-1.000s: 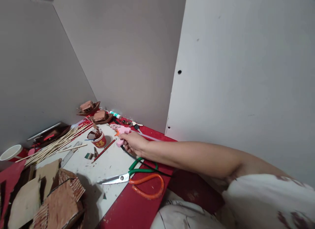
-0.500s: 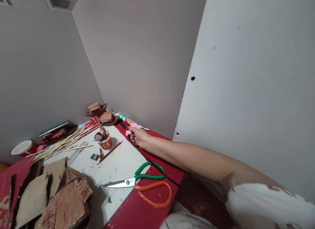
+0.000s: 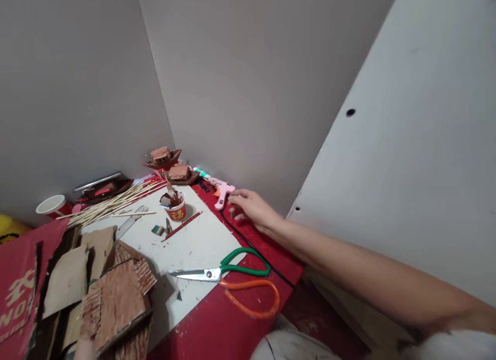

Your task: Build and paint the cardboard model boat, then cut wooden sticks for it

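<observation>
My right hand [image 3: 251, 207] reaches across the red table [image 3: 217, 324] toward the far corner, fingers spread and holding nothing. Its fingertips hover just right of a pink glue gun [image 3: 223, 190] that lies on the table by the wall. The gun's black cord [image 3: 256, 246] trails back under my forearm. At the bottom left edge a sliver of skin [image 3: 82, 348] shows under a brown cardboard model house [image 3: 116, 298]; it may be my left hand, and its fingers are hidden.
Large scissors [image 3: 232, 277] with green and orange handles lie on the edge of a white board [image 3: 201, 244]. On the board are a red paper cup of brown paint [image 3: 176, 209], a red pencil [image 3: 182, 225] and bamboo sticks [image 3: 112, 205]. Two small model boats [image 3: 165, 157] sit in the corner.
My right hand carried the glue gun to the far corner, set it down and let go; it now hovers open beside it. The view has swung to the right.
</observation>
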A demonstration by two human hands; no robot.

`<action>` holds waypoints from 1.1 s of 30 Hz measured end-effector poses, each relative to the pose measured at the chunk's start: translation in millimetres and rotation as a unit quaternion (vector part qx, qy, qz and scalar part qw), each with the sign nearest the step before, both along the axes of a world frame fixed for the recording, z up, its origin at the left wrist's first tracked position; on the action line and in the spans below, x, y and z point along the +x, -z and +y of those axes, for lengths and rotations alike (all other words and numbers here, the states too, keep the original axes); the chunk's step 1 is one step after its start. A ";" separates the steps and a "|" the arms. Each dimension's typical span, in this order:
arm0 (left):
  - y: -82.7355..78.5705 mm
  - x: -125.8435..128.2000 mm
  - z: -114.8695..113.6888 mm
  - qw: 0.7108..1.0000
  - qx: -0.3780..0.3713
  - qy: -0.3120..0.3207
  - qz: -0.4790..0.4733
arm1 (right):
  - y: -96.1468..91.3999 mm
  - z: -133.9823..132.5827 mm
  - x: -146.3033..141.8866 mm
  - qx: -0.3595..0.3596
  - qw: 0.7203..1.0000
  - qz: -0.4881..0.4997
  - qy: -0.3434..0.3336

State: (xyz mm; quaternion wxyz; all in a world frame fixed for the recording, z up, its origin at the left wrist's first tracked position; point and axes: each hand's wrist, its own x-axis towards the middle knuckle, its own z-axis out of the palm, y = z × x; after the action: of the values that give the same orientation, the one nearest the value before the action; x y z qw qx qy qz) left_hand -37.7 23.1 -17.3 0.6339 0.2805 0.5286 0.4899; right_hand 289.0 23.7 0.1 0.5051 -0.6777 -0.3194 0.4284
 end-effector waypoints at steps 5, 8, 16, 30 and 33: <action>-6.5 8.0 -0.1 0.991 -0.102 -0.087 -0.031 | -11.5 -78.5 -38.5 0.031 0.967 -0.125 -0.218; -10.6 12.3 -1.2 0.988 -0.111 -0.104 -0.022 | -8.2 -99.4 -52.8 0.034 0.850 -0.400 -0.341; -7.8 9.8 -2.5 0.988 -0.102 -0.090 -0.067 | 4.7 -90.2 -54.2 -0.041 0.796 -0.483 -0.362; -15.7 4.6 -4.8 0.971 -0.078 0.038 -0.225 | 3.8 -91.5 -33.3 0.076 0.928 -0.209 -0.300; -19.9 4.4 -7.9 0.963 -0.089 0.041 -0.253 | -6.4 -78.7 -42.0 0.187 0.853 -0.345 -0.343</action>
State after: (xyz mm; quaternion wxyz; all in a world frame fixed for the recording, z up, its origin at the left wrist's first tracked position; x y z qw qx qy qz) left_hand -33.3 15.2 2.6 0.7890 0.1119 0.3801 0.4695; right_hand 247.0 -55.1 6.5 0.3010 -0.5220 -0.7595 0.2451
